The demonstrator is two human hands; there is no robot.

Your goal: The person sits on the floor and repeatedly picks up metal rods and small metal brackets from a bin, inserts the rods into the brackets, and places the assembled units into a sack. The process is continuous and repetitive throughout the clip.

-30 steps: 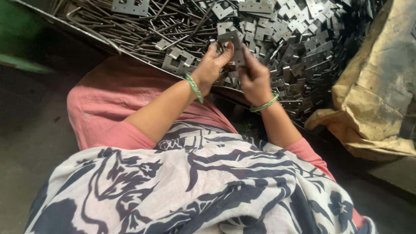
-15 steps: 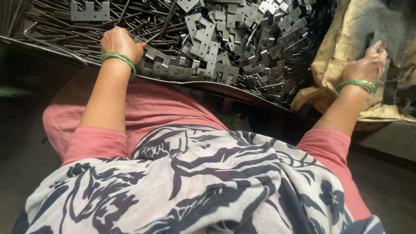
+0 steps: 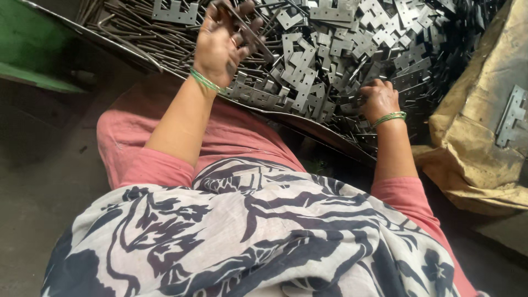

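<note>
A: What is your left hand (image 3: 220, 47) gripping?

B: I am closing it around a thin steel pin (image 3: 250, 36), above the pin pile (image 3: 110, 25). Stiff, light, probably oily; gripping mid-shaft is safest.

A: And the right?

B: My right hand (image 3: 378, 99) is curling onto a hinge leaf (image 3: 360, 102) in the hinge heap (image 3: 352, 44). Edges look sharp.

hands: 2, left hand (image 3: 220, 44) and right hand (image 3: 378, 99) | green bangle sets: 2, one on each wrist | metal hinge plates (image 3: 330, 49): one heap, too many to count | thin metal rods (image 3: 118, 25): one bundle, uncounted | tan sacks (image 3: 484, 143): 1 | hinge plate on sack (image 3: 511, 116): 1
</note>
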